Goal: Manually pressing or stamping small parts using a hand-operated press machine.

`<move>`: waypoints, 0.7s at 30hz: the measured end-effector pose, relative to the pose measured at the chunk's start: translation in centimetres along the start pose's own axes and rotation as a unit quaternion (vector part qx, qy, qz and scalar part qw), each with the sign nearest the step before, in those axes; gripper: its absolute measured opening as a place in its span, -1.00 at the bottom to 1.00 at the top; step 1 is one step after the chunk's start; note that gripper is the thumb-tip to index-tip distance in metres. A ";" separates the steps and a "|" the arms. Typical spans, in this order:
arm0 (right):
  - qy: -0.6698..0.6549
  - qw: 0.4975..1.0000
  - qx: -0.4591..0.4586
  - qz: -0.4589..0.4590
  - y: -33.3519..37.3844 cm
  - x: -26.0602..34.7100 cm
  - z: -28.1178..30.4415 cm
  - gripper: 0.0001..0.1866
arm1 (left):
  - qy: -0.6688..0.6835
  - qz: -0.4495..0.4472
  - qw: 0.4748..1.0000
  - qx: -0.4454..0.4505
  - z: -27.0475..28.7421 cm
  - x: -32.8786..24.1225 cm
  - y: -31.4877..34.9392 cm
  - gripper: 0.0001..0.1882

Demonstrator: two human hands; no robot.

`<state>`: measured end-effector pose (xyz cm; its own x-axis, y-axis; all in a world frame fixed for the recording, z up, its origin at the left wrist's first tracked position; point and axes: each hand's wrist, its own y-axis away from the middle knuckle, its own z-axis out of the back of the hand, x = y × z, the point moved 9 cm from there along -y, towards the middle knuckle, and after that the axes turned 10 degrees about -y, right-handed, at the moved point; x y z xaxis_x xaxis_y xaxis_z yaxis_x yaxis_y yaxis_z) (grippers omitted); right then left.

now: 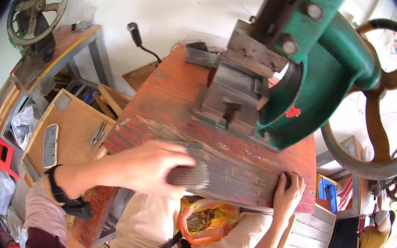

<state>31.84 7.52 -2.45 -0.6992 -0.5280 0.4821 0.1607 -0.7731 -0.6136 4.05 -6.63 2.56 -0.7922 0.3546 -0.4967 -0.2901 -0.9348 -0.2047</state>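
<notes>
My left hand (pixel 157 167) is closed around a stack of thin grey metal strips (pixel 189 175), just above the near part of the worn red wooden table (pixel 155 114). The strips' edges lie side by side like ridges, and motion blurs them a little. Beyond that hand a flat dark metal piece (pixel 184 145) lies on the tabletop. At the table's near right edge, my right hand (pixel 290 191) rests with its fingers curled in. Whatever its fingers may hold is hidden.
A green hand press (pixel 340 86) with a steel die block (pixel 233 96) stands on the table. An orange-yellow bag of metal scraps (pixel 204 220) sits in my lap. A wooden tray (pixel 72 134) holds a phone (pixel 50 145); another tray (pixel 311 230) holds strips. A person (pixel 366 246) is at right.
</notes>
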 end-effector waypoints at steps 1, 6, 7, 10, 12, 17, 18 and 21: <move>-0.006 1.000 -0.001 0.002 0.0 0.1 0.1 -0.87 | -0.017 -0.021 1.000 0.005 -1.7 -1.1 -1.8 -0.49; -0.030 0.999 0.010 -0.023 0.4 -0.5 0.3 -0.85 | -0.229 -0.060 0.970 0.054 -8.4 -2.1 -7.1 -0.53; -0.037 0.999 0.015 -0.027 0.4 -0.6 0.3 -0.85 | -0.199 -0.045 0.978 0.032 -8.4 -1.5 -6.9 -0.51; -0.029 0.999 0.011 -0.021 0.3 -0.5 0.5 -0.84 | -0.131 -0.018 0.990 -0.047 -8.3 -0.6 -6.0 -0.44; -0.027 0.999 0.013 -0.025 0.2 -0.3 0.6 -0.84 | -0.071 -0.001 0.988 -0.137 -7.3 -0.5 -4.9 -0.35; -0.136 0.988 0.069 -0.008 0.1 1.6 0.2 -0.66 | -0.027 0.019 0.990 -0.135 -7.2 -0.1 -4.8 -0.34; -0.196 0.973 0.119 -0.008 0.5 2.8 -0.4 -0.52 | -0.041 0.016 0.990 -0.132 -7.3 0.0 -4.8 -0.32; -0.236 0.934 0.243 0.111 1.5 8.0 -2.8 -0.30 | -0.046 0.010 0.990 -0.135 -7.1 0.1 -4.7 -0.37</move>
<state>24.52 3.11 -1.22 -0.2453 -0.7014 0.6693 0.6425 -0.6345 -0.4296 9.15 -2.10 -2.57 -0.8459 0.3206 -0.4262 -0.1288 -0.8983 -0.4202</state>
